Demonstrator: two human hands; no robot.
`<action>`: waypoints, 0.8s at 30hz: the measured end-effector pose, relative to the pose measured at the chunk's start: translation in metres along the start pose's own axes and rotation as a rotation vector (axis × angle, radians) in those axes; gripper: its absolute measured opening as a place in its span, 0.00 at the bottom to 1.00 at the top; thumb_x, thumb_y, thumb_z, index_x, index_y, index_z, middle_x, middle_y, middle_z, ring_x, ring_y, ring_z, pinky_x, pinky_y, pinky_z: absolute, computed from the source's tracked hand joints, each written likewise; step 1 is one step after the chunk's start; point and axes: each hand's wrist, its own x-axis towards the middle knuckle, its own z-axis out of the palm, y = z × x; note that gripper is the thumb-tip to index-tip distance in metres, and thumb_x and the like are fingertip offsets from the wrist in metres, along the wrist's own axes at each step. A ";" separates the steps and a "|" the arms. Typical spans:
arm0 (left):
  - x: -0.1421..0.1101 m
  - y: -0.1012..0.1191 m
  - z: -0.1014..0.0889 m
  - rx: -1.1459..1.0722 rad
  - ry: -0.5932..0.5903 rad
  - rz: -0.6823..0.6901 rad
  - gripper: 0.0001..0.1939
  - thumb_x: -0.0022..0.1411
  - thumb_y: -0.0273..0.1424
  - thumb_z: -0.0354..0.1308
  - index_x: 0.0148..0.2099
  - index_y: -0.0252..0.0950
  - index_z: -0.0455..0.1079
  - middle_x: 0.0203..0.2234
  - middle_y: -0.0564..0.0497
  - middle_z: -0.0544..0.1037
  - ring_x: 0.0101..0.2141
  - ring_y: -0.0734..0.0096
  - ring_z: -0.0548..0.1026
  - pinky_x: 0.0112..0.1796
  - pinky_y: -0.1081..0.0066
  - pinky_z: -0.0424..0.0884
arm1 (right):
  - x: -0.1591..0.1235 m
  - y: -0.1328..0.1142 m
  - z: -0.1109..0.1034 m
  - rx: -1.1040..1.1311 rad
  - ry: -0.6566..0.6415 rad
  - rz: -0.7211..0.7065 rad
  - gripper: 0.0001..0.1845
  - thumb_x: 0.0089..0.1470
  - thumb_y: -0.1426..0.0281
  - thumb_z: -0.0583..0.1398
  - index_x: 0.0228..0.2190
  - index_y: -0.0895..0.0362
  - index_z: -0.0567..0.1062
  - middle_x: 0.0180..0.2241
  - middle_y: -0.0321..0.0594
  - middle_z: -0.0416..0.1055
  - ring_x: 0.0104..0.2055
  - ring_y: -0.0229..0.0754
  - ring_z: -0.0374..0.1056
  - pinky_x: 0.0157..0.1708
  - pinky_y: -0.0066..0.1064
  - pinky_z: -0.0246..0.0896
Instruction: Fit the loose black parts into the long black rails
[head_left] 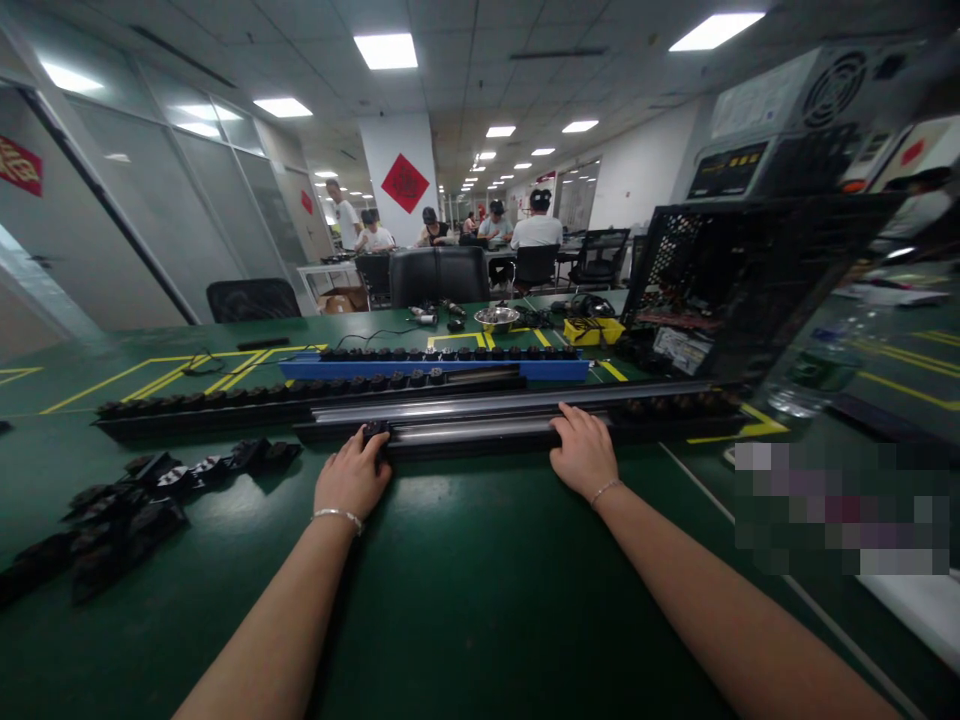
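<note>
A long black rail (465,450) with a shiny metal channel lies across the green table in front of me. My left hand (351,482) is closed around a small black part (377,436) at the rail's left portion; the fingers hide some of it. Farther right, my right hand (586,452) grips the rail's near edge, with its fingers over the top. Small dark parts (667,404) sit in the rail's right end. Behind it lie another black rail (225,408) and a blue rail (555,370), both lined with black parts.
Loose black parts (135,505) are heaped at the left. An open computer case (750,290) stands at right, beside a clear bottle (814,370). A metal bowl (496,318) and a yellow tray (594,332) are at the back. Several people sit at farther tables.
</note>
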 end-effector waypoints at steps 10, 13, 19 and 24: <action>-0.003 -0.059 -0.001 -0.086 -0.061 -0.386 0.25 0.60 0.41 0.42 0.57 0.37 0.61 0.53 0.37 0.68 0.55 0.45 0.63 0.48 0.44 0.64 | 0.001 0.000 -0.001 -0.010 0.011 -0.009 0.18 0.43 0.76 0.54 0.39 0.58 0.74 0.56 0.46 0.63 0.58 0.49 0.55 0.56 0.41 0.45; -0.006 -0.073 0.004 -0.111 -0.091 -0.477 0.26 0.60 0.44 0.41 0.57 0.39 0.62 0.58 0.36 0.63 0.58 0.36 0.57 0.46 0.34 0.60 | 0.001 0.000 -0.002 -0.007 0.008 -0.004 0.18 0.43 0.76 0.54 0.38 0.58 0.74 0.56 0.46 0.63 0.58 0.49 0.55 0.56 0.41 0.46; -0.003 -0.067 0.006 -0.128 -0.027 -0.533 0.25 0.60 0.43 0.46 0.52 0.33 0.67 0.62 0.34 0.53 0.61 0.29 0.45 0.51 0.30 0.49 | 0.002 0.002 -0.001 0.006 0.023 -0.001 0.19 0.43 0.76 0.54 0.39 0.57 0.74 0.56 0.46 0.63 0.58 0.48 0.55 0.56 0.41 0.46; 0.006 -0.023 0.002 -0.157 0.214 -0.193 0.22 0.63 0.36 0.42 0.53 0.28 0.63 0.61 0.35 0.56 0.63 0.52 0.48 0.58 0.51 0.54 | 0.002 0.000 0.000 0.022 0.028 0.014 0.19 0.42 0.76 0.54 0.38 0.57 0.74 0.56 0.45 0.64 0.57 0.48 0.56 0.56 0.41 0.46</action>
